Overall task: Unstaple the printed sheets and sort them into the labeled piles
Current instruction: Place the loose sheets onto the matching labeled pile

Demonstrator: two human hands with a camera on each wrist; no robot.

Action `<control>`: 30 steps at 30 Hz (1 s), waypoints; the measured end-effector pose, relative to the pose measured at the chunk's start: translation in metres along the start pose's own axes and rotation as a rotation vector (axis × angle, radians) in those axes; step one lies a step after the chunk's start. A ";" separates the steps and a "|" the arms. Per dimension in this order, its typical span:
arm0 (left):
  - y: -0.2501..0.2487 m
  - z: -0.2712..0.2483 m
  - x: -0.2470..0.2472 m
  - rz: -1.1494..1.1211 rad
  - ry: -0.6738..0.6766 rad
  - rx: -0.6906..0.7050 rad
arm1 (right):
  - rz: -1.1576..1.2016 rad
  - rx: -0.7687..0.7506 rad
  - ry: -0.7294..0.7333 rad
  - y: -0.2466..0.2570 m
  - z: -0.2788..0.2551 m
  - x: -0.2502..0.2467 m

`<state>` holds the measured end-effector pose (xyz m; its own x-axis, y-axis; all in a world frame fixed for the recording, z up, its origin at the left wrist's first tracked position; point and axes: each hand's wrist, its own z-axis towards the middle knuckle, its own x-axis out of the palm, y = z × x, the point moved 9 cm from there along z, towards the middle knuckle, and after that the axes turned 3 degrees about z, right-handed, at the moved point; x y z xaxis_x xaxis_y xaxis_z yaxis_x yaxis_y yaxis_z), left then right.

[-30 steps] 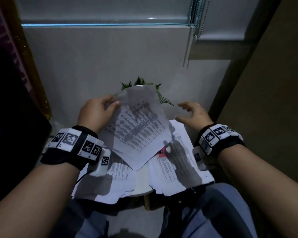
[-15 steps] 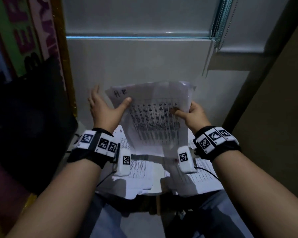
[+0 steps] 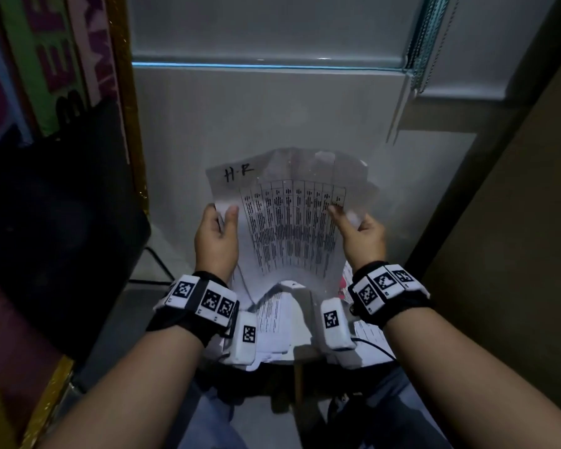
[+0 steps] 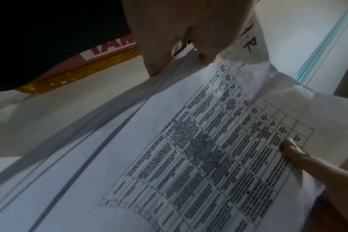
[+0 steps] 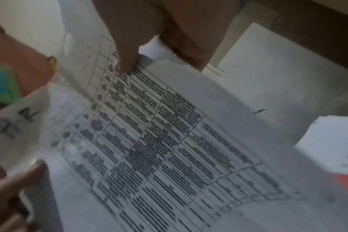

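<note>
Sheets printed with a dense table hang in the middle of the head view, held up in the air between both our hands, with "H-R" handwritten in the upper left corner. Our left hand pinches the left edge, thumb on the front face and the other fingers behind the paper; in the left wrist view the thumb presses just below the handwritten letters. Our right hand pinches the right edge the same way, and in the right wrist view its thumb clamps onto the top rows of the table while the curled fingers sit behind. More than one sheet is in the grip: the left wrist view shows several paper edges fanned along the left side, and a page behind peeks out past the top right corner in the head view. The lower edge of the sheets bows toward us. We cannot tell from these views where the staple sits.

Below the held sheets, near the bottom centre of the head view, lie two piles of paper: a left pile under our left wrist and a right pile under our right wrist, with a gap between them. A pink scrap shows at the upper edge of the right pile. A dark panel fills the left of the frame, with a gold-edged poster above it.
</note>
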<state>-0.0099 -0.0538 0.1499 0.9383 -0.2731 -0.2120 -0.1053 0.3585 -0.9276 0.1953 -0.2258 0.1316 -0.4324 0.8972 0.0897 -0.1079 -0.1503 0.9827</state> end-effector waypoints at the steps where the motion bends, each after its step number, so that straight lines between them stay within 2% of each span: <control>1: 0.004 -0.001 0.003 -0.020 0.014 -0.019 | -0.045 0.016 0.061 -0.005 -0.001 0.006; 3: 0.014 -0.005 0.017 -0.024 0.133 -0.088 | -0.158 0.057 0.213 -0.019 -0.006 0.022; 5: 0.028 -0.009 0.032 0.036 0.225 -0.151 | -0.234 0.100 0.246 -0.036 -0.008 0.027; 8: 0.038 -0.006 0.027 0.023 0.116 -0.206 | -0.219 0.111 0.094 -0.039 -0.004 0.018; 10: 0.042 0.000 0.020 -0.058 0.036 -0.248 | -0.143 0.088 0.050 -0.034 -0.001 0.016; 12: 0.050 0.005 0.017 -0.089 0.009 -0.306 | -0.138 0.091 0.073 -0.033 0.004 0.018; 15: 0.064 0.003 0.018 0.009 0.044 -0.353 | -0.207 0.172 0.132 -0.046 0.007 0.022; 18: 0.058 0.006 0.014 0.001 0.016 -0.280 | -0.233 0.124 0.086 -0.038 0.012 0.018; 21: 0.026 0.026 0.005 0.101 -0.014 -0.105 | -0.429 -0.164 -0.048 0.013 0.019 0.006; 23: -0.008 0.035 0.014 0.285 0.091 0.105 | -0.680 -0.380 0.016 0.043 0.018 0.018; 24: -0.024 0.034 0.025 0.376 0.179 0.221 | -0.801 -0.422 0.089 0.048 0.018 0.028; 26: -0.044 0.023 0.045 0.474 0.329 0.369 | -0.891 -0.418 0.240 0.042 0.018 0.044; 27: -0.049 0.017 0.050 0.479 0.362 0.377 | -0.827 -0.384 0.289 0.038 0.017 0.049; 28: -0.046 0.014 0.052 0.469 0.371 0.347 | -0.716 -0.319 0.303 0.032 0.018 0.048; 30: -0.030 0.014 0.043 0.526 0.271 0.276 | -0.523 -0.165 0.268 0.018 0.018 0.037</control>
<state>0.0384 -0.0640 0.1725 0.6645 -0.2008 -0.7198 -0.4057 0.7119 -0.5732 0.1939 -0.1875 0.1555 -0.4922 0.7370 -0.4633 -0.4948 0.2011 0.8454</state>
